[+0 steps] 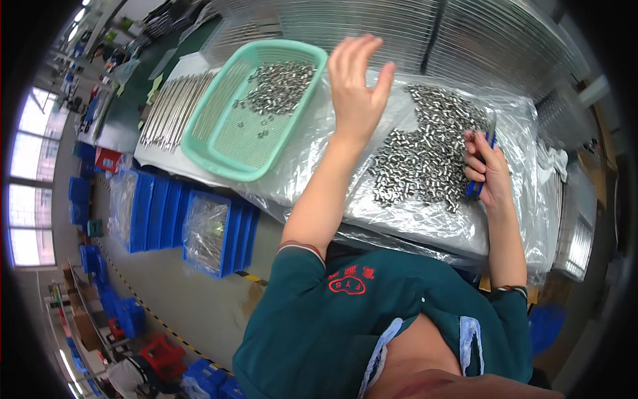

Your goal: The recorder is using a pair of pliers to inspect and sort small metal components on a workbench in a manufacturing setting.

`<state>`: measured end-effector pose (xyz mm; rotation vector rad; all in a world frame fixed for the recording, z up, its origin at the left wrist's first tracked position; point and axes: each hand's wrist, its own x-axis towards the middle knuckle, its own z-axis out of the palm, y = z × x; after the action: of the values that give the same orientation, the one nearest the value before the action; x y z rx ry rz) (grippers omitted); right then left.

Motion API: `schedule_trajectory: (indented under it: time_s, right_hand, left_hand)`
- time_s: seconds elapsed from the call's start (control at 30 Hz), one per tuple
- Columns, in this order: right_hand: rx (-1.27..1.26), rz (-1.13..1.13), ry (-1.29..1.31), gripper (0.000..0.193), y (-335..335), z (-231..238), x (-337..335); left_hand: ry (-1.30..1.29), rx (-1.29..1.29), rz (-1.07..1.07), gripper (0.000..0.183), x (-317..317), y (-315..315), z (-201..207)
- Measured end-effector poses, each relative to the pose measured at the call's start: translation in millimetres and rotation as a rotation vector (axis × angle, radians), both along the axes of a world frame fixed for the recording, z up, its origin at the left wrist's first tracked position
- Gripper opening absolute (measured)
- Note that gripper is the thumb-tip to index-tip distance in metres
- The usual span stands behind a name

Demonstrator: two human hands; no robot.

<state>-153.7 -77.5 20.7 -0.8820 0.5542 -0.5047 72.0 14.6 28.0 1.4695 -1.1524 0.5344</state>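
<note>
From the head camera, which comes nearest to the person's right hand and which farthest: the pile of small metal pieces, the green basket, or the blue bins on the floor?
Measured from the right hand, which holds a blue tool:
1. The pile of small metal pieces, on clear plastic, right against the fingers.
2. The green basket, across the table to the left, beyond the raised left hand.
3. The blue bins, farthest, on the floor at lower left.

Worker in a dark green short-sleeved shirt
Sleeve cuffs carry thin striped trim, a red emblem sits on the chest, pale blue lining shows at the open collar
</note>
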Motion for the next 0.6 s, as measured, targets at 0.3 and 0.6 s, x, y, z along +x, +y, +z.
schedule_trajectory:
  time_s: [0.3, 0.6]
  right_hand:
    - [0.116, 0.078, -0.012, 0.014, -1.7, -4.4, 2.5]
    - [0.107, 0.124, 0.007, 0.014, 2.3, -3.0, 2.8]
  left_hand:
    - [0.103, 0.275, -0.575, 0.021, -67.9, -13.8, -19.8]
    - [0.230, 0.285, -0.683, 0.017, -73.0, -14.2, -23.9]
